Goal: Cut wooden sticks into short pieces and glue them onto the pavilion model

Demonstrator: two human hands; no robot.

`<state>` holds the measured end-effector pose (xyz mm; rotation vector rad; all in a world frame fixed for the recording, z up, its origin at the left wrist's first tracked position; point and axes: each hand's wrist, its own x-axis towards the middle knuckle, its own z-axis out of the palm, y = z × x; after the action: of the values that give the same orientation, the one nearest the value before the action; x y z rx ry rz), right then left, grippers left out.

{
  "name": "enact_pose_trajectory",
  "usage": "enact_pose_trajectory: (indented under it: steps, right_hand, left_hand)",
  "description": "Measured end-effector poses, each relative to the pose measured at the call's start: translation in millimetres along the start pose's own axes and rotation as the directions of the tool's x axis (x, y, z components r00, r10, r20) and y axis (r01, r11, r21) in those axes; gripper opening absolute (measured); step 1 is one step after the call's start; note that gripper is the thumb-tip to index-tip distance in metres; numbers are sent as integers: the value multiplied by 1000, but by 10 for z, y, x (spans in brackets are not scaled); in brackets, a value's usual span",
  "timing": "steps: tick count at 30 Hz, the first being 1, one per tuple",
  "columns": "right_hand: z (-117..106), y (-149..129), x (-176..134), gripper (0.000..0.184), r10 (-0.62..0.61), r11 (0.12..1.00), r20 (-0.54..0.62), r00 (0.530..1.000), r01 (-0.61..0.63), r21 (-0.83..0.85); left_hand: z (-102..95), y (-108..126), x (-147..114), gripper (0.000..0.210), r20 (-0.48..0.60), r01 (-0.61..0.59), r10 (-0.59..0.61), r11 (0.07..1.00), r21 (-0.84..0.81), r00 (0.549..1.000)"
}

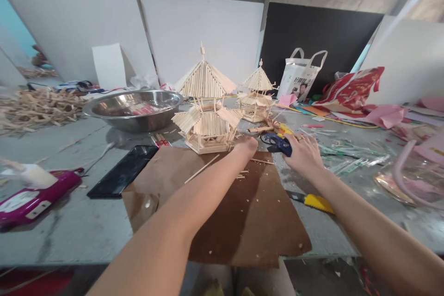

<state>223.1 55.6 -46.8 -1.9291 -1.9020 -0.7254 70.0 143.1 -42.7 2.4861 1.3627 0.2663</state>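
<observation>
My left hand (247, 145) reaches in beside the larger pagoda model (208, 120), built of thin wooden sticks with two tiers of roof. It is closed like a fist; its fingertips, and anything in them, are hidden. To its right, my right hand (305, 151) is closed around a dark blue hand cutter (279, 143) with a dark blade, near the mat's far right corner. Loose wooden sticks (202, 169) and small cut pieces (242, 175) lie on the brown mat (255, 222) below my left hand.
A smaller stick pagoda (256, 97) stands behind. A steel basin (138, 120), phone (123, 171) and purple glue-gun-like tool (41, 196) are at left. The yellow-handled utility knife (317, 202) lies by my right forearm. Clear plastic strips (347, 162) and a white bag (299, 76) are at right.
</observation>
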Motion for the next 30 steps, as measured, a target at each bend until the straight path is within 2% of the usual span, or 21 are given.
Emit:
enact_pose_trajectory:
  steps: [3, 5, 6, 7, 9, 11, 14, 18, 21, 26, 30]
  right_hand:
    - [-40, -24, 28, 44, 46, 997, -21, 999, -44, 62]
    - [-77, -69, 49, 44, 74, 990, -22, 997, -71, 124]
    - [-98, -105, 58, 44, 83, 984, -22, 996, -78, 160]
    - [-116, -149, 66, 44, 85, 978, -26, 996, -78, 195]
    - [-139, -257, 75, 44, 68, 967, -53, 996, -53, 247]
    - [-124, -374, 70, 45, 32, 965, -101, 994, -5, 262]
    - [-19, -515, 39, 45, -5, 966, -146, 989, 43, 256]
    - [161, -566, -30, 47, -19, 967, -114, 993, 48, 250]
    - [211, -536, -82, 50, -61, 971, -81, 995, 78, 225]
    - [167, -531, -139, 51, -79, 969, -93, 993, 98, 225]
    - [148, -574, -159, 51, -142, 958, -83, 986, 158, 241]
  left_hand:
    - [-117, -39, -172, 19, -31, -75, 74, 997, -22, 997]
    - [-190, -133, -315, 15, -47, -108, 104, 990, -96, 994]
    - [-220, -199, -390, 14, -31, -93, 89, 985, -149, 996]
    - [-242, -272, -464, 14, 21, -34, 44, 943, -332, 999]
    - [-263, -424, -600, 13, 85, 101, -60, 753, -650, 995]
    - [-255, -554, -713, 11, 115, 158, -111, 551, -819, 987]
    - [-212, -663, -825, 13, 152, 193, -139, 359, -913, 979]
    - [-154, -683, -874, 17, 224, 249, -132, 222, -943, 966]
    - [-118, -672, -878, 18, 241, 256, -98, 187, -948, 965]
    - [-48, -633, -915, 19, 217, 220, -40, 250, -943, 975]
    - [3, -564, -943, 16, 175, 166, 6, 283, -945, 985]
